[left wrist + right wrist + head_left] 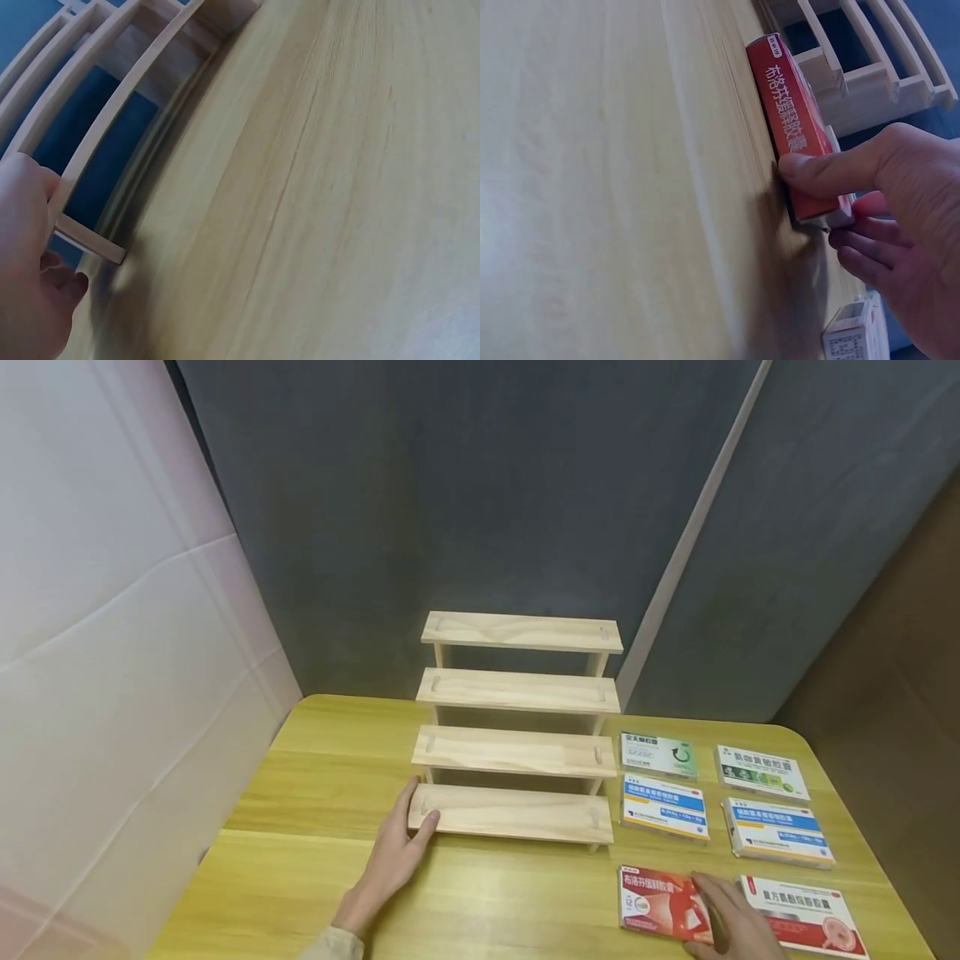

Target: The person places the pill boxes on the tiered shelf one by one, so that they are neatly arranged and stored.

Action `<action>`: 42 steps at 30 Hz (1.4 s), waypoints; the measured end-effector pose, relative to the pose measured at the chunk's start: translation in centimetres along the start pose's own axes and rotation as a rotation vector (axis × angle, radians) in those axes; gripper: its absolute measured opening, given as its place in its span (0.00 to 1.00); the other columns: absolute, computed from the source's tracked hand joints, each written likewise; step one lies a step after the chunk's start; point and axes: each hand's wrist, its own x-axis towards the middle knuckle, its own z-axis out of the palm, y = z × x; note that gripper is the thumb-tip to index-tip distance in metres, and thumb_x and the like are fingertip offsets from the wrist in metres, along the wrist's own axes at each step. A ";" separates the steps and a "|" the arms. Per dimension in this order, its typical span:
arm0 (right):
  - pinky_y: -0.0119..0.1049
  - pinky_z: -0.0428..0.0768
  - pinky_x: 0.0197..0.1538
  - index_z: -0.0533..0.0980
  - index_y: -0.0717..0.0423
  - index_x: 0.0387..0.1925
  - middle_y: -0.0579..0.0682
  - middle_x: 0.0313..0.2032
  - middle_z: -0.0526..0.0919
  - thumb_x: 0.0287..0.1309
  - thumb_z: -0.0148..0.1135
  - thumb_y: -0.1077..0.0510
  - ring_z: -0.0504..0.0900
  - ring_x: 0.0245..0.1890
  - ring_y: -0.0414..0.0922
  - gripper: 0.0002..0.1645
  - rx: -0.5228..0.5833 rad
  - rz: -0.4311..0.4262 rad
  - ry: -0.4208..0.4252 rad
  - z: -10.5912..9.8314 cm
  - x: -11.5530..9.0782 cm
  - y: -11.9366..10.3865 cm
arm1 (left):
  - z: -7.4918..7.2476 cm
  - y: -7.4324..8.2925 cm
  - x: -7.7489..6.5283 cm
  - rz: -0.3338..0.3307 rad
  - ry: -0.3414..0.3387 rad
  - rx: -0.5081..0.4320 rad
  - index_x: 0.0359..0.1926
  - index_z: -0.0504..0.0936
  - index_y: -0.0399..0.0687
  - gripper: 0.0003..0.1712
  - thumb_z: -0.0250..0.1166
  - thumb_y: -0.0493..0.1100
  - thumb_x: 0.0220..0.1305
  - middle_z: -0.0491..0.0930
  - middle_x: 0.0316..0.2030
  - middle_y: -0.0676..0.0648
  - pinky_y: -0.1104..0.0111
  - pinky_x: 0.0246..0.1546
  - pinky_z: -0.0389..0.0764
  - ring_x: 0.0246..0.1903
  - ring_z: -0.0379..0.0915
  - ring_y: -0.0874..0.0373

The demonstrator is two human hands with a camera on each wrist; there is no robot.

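A pale wooden four-step display rack [513, 752] stands on the table. My left hand [390, 852] grips the left end of its lowest step, thumb on top; in the left wrist view that hand [34, 255] holds the step's corner. At the right front lies a red medicine box [663, 906]. My right hand [735, 918] pinches its right end. In the right wrist view, the thumb of that hand [907, 202] presses the near side of the red box [791, 120], with the fingers at its end and partly hidden behind.
Right of the rack lie a green-and-white box [657, 755], a blue-and-white box [664, 808], another green-and-white box [761, 772] and a second blue-and-white box [777, 832]. A red-and-white box [810, 914] lies beside my right hand. A dark curtain [450, 485] hangs behind the table [300, 793].
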 end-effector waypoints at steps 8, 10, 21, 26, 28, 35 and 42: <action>0.60 0.81 0.50 0.76 0.59 0.61 0.56 0.55 0.82 0.28 0.86 0.37 0.81 0.51 0.60 0.56 -0.008 -0.063 0.243 1.1 -1.2 0.0 | 0.5 -0.3 -0.1 -0.057 0.020 -0.136 0.79 0.50 0.42 0.41 0.58 0.49 0.76 0.53 0.78 0.33 0.40 0.75 0.54 0.76 0.51 0.34; 0.61 0.78 0.51 0.75 0.57 0.62 0.56 0.57 0.81 0.31 0.85 0.35 0.80 0.53 0.60 0.57 0.013 -0.017 0.257 1.2 -1.5 -0.1 | 0.7 -0.5 -0.1 -0.057 0.023 -0.180 0.80 0.50 0.42 0.41 0.58 0.48 0.76 0.52 0.78 0.33 0.41 0.75 0.55 0.75 0.51 0.34; 0.10 0.71 0.55 0.70 0.60 0.69 0.43 0.57 0.79 0.38 0.84 0.67 0.73 0.55 0.17 0.53 0.374 -0.017 0.461 2.6 -2.1 -0.4 | 1.5 -1.1 -0.3 -0.051 0.057 -0.230 0.80 0.50 0.49 0.39 0.56 0.49 0.77 0.48 0.79 0.33 0.55 0.54 0.83 0.67 0.66 0.32; 0.05 0.63 0.52 0.70 0.53 0.69 0.49 0.57 0.80 0.42 0.84 0.54 0.66 0.52 0.12 0.51 0.296 0.183 0.470 1.8 -1.8 -2.1 | 1.6 -1.4 -0.5 -0.052 0.074 -0.228 0.80 0.52 0.52 0.38 0.57 0.50 0.77 0.49 0.79 0.33 0.63 0.49 0.84 0.58 0.77 0.37; 0.05 0.59 0.51 0.70 0.49 0.70 0.50 0.59 0.80 0.43 0.84 0.48 0.63 0.52 0.12 0.52 0.287 0.255 0.470 1.5 -1.6 -2.9 | 1.6 -1.5 -0.4 -0.050 0.077 -0.237 0.80 0.53 0.52 0.37 0.57 0.49 0.77 0.49 0.79 0.33 0.66 0.42 0.85 0.48 0.82 0.44; 0.06 0.63 0.53 0.73 0.50 0.68 0.46 0.58 0.79 0.37 0.87 0.57 0.66 0.51 0.12 0.52 0.379 0.274 0.571 0.8 -0.2 -4.7 | 1.8 -1.7 -0.2 -0.025 0.099 -0.269 0.79 0.55 0.49 0.37 0.58 0.45 0.75 0.53 0.77 0.31 0.70 0.18 0.76 0.16 0.71 0.63; 0.13 0.75 0.54 0.77 0.61 0.62 0.30 0.53 0.80 0.29 0.82 0.79 0.78 0.52 0.20 0.51 0.548 0.132 0.713 0.8 0.9 -5.5 | 2.0 -2.1 -0.3 -0.025 0.101 -0.256 0.79 0.55 0.50 0.37 0.58 0.46 0.76 0.55 0.77 0.31 0.71 0.13 0.74 0.13 0.69 0.65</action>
